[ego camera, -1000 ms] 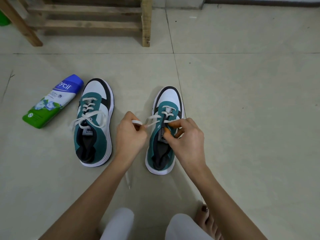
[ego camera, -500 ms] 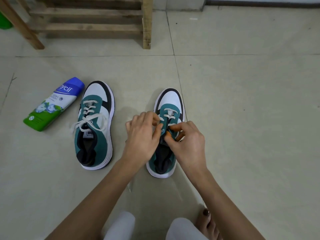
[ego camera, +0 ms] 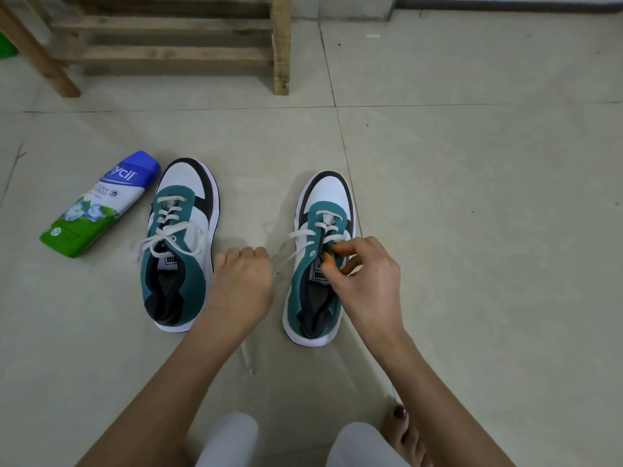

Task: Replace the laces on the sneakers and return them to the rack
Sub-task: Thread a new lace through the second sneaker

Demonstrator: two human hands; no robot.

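**Both hands on the lace of the half-laced sneaker**

Head view: the half-laced sneaker (ego camera: 328,193) stands on the tiled floor (ego camera: 472,230) near the centre of the frame, toe toward 12 o'clock. The right hand (ego camera: 367,284) is over its tongue, thumb and fingertips pinching the white lace (ego camera: 300,234) at the upper eyelets. The left hand (ego camera: 242,284), at the shoe's 9 o'clock, is curled tight round a lace strand that runs taut to the eyelets. The strand blurs near the fist. The tied sneaker (ego camera: 183,183) sits just beside the left hand, at its 9 o'clock. A blue-and-green bottle (ego camera: 97,203) lies at this sneaker's 10 o'clock. The wooden rack (ego camera: 168,55) stands at the frame's 11 o'clock, well apart from both shoes.
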